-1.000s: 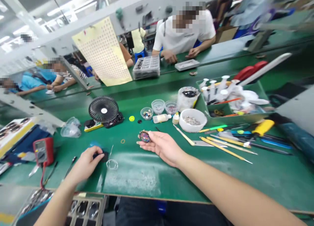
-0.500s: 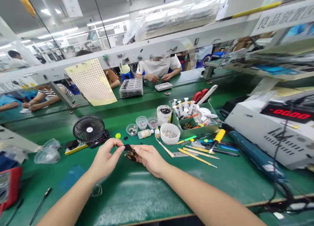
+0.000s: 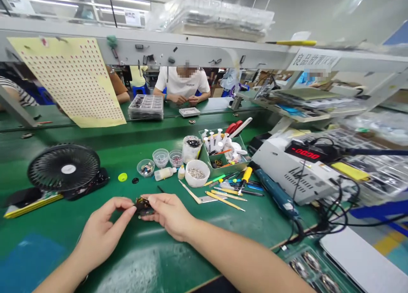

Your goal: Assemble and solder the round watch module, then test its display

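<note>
My right hand (image 3: 170,214) is closed around a small dark, roundish assembly with gold-coloured bits (image 3: 143,205), gripped between thumb and fingers above the green bench. My left hand (image 3: 105,229) has thumb and forefinger pinched at the left edge of the same piece. What exactly the piece is, I cannot make out; the fingers cover part of it. Just beyond the hands lie a small black disc (image 3: 135,180) and a bright yellow-green disc (image 3: 123,177). A thin brush-like tool (image 3: 190,192) rests to the right of them.
A black fan (image 3: 63,167) stands at left. Ahead are small clear cups (image 3: 160,158), a white bowl of tiny parts (image 3: 197,174) and a green divided box (image 3: 223,167). Pens and a yellow-handled screwdriver (image 3: 246,176) lie at right, near a grey powered unit (image 3: 287,170). A co-worker (image 3: 183,85) sits opposite.
The view has swung right, bringing a tray of parts in at lower right. My left fingertips have shifted from the top of the dark assembly to its left edge.
</note>
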Demonstrator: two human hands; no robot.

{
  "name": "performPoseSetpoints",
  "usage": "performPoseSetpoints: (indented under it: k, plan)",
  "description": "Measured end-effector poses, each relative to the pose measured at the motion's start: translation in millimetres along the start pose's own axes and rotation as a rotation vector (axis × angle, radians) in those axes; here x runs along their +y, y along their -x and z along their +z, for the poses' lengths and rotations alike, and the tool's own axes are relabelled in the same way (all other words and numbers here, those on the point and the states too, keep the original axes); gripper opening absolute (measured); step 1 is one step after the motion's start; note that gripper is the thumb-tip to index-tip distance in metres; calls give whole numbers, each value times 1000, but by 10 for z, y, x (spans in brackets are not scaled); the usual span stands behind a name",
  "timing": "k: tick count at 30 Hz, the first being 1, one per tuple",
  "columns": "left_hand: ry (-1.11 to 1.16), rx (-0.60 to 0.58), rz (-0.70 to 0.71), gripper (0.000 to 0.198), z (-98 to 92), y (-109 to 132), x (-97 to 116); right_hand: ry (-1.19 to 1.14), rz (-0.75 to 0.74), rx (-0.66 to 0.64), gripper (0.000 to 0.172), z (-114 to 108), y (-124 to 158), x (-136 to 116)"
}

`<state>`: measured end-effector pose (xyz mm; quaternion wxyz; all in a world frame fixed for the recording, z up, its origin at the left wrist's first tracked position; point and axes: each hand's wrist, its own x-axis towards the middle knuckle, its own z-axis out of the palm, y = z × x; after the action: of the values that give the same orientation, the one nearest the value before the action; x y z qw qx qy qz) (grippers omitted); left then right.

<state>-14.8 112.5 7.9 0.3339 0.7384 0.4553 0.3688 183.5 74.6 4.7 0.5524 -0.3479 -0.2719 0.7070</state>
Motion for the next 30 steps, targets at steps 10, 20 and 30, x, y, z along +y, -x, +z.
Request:
performPoseSetpoints:
  k: [10,20,30]
  plan:
    - [42,-45,-109,41,48,35,35,-14,90,37,58,21,44,-50]
    - [198,2,-281,56,141,-10,10,-49,251,1,66,32,38,-32]
    - [-524,-30,390,61,140,145,-70,-24,198,35,69,56,26,47]
